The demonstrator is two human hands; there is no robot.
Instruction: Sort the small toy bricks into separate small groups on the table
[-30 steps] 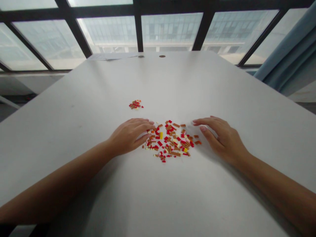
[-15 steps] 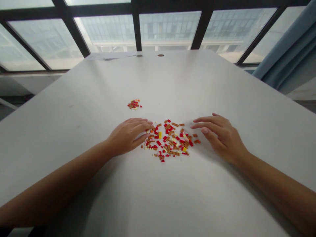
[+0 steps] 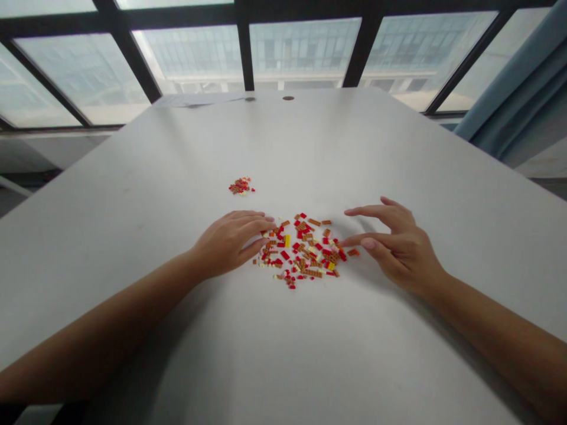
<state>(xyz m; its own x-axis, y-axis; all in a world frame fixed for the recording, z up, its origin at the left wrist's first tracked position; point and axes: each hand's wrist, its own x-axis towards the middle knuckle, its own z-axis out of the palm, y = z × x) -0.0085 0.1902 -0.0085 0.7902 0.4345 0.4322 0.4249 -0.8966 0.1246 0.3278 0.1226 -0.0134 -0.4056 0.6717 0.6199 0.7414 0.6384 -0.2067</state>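
Observation:
Small building bricks point(image 3: 305, 251) in red, brown, cream and yellow lie spread out on the white table point(image 3: 283, 354). At their left edge rests my left hand point(image 3: 233, 242), palm down with fingers stretched out, its fingertips covering a few pieces. My right hand point(image 3: 398, 245) is at the right edge of the bricks with its fingers apart. Its index finger reaches in to the outermost bricks, and the thumb lies just beside it. I see nothing held in either hand. A yellow brick point(image 3: 287, 241) stands out near the left fingertips.
Farther back sits a smaller pile of similar bricks point(image 3: 241, 186). Two round inserts point(image 3: 288, 98) and a white sheet point(image 3: 186, 101) are at the table's far edge. Beyond are windows with dark frames, and a blue curtain point(image 3: 509, 100) hangs at the right.
My right index finger has moved down and left onto the bricks at the right edge, while the other fingers have lifted away from it. My left hand stays where it was.

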